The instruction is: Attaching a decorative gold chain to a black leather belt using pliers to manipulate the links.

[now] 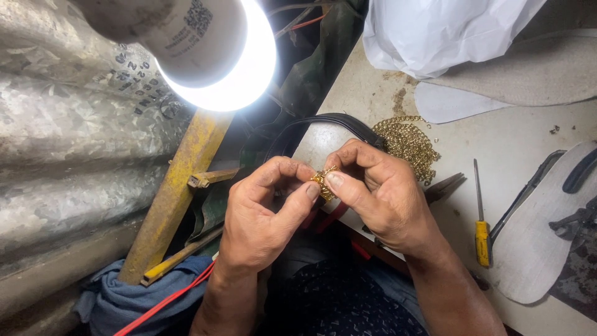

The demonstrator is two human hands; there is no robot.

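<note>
My left hand (264,211) and my right hand (379,190) meet in the middle of the view, thumbs and fingertips pinched together on a small piece of gold chain (323,182). Both hands hold it just off the near edge of a dirty white worktable (516,134). A pile of the same gold chain (407,144) lies on the table right behind my right hand. A black strap (339,120) loops from behind my fingers toward that pile.
A bright bare lamp (211,53) hangs at upper left over corrugated metal sheet (68,130) and a yellow bar (180,186). On the table lie a yellow-handled screwdriver (482,233), dark pliers (444,186), pale sandal soles (547,230) and a white plastic bag (441,31).
</note>
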